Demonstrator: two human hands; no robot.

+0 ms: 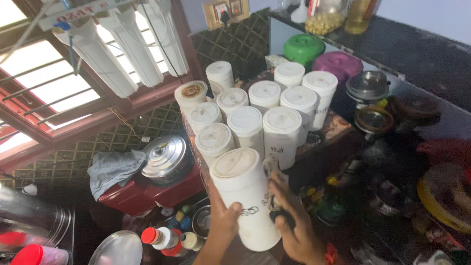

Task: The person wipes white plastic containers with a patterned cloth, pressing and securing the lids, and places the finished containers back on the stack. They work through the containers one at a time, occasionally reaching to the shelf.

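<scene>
My left hand (223,222) grips a tall white canister with a white lid (243,194), held up and tilted in front of me. My right hand (294,223) presses a small crumpled cloth (271,169) against the canister's right side. Just behind it stand several more white lidded canisters (265,115), packed close together in rows on a shelf.
A green lidded container (303,48) and a purple one (337,64) stand behind the canisters, with steel lids (367,86) to the right. Below left are a steel pot (164,157) on a red box, a grey cloth (112,169), and small bottles (164,239). White filter cylinders (122,49) hang by the window.
</scene>
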